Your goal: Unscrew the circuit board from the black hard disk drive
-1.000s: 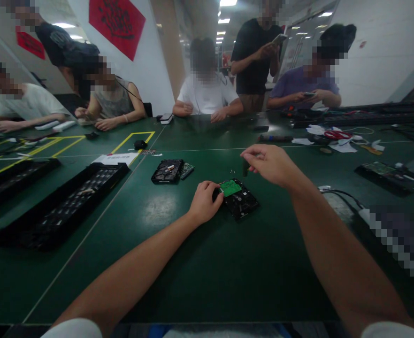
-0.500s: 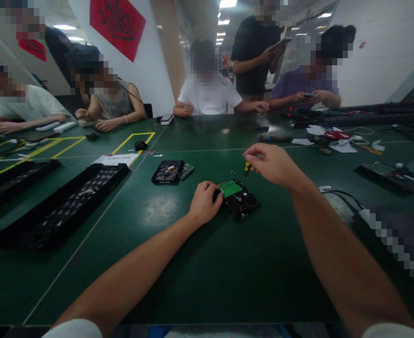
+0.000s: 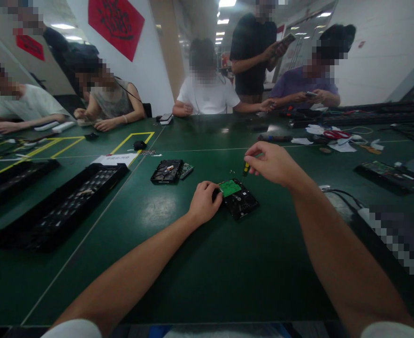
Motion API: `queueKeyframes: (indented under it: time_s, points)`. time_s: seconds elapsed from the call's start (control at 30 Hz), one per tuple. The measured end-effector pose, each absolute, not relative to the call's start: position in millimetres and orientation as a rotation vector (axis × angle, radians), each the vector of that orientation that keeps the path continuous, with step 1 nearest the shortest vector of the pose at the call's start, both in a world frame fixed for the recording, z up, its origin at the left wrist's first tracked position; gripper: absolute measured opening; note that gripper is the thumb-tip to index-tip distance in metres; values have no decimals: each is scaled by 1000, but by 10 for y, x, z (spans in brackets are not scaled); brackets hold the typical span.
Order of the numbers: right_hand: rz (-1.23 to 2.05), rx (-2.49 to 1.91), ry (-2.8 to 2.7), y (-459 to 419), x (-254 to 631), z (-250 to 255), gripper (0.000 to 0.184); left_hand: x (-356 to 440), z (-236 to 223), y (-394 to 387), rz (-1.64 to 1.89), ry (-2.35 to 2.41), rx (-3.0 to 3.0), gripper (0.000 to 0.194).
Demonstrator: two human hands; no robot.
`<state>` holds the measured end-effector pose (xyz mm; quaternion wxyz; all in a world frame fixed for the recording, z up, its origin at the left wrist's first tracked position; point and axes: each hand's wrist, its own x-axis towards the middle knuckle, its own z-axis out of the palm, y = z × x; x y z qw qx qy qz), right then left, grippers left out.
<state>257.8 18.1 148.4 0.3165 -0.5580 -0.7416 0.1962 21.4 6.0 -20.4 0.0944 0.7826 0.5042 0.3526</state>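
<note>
A black hard drive (image 3: 247, 203) with a green circuit board (image 3: 231, 188) showing on top lies on the green table. My left hand (image 3: 206, 202) grips the drive's left edge, fingers curled around it. Upright in my right hand (image 3: 266, 162) is a yellow-and-black screwdriver (image 3: 246, 168), pinched in the fingers at the drive's far corner. Its tip is too fine to make out, so I cannot tell if it touches anything. A few tiny screws (image 3: 232, 171) lie just behind the drive. Farther left rests a second hard drive (image 3: 167, 172) with a loose circuit board (image 3: 186, 171) beside it.
Long black trays (image 3: 83, 202) of small parts stand on the left, by a white paper label (image 3: 117, 159). At right lie a black device with a board (image 3: 385, 176), cables and scraps (image 3: 339, 138). Several people sit or stand across the table (image 3: 207, 277).
My right hand and the screwdriver stay almost in place, with only a slight shift. My left hand keeps its hold on the drive. Across the table, a co-worker's outstretched hand has moved slightly right.
</note>
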Motion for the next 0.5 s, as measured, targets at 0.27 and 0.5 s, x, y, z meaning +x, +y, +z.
queueKeyframes:
  time_s: [0.27,0.5]
  points:
    - [550,-1367,-2004,187,2594,1478,13,212,-180,52,1035,1489,2313,22]
    - [648,-1399,-1980,192,2583,1465,18,217,-180,52,1056,1485,2311,20]
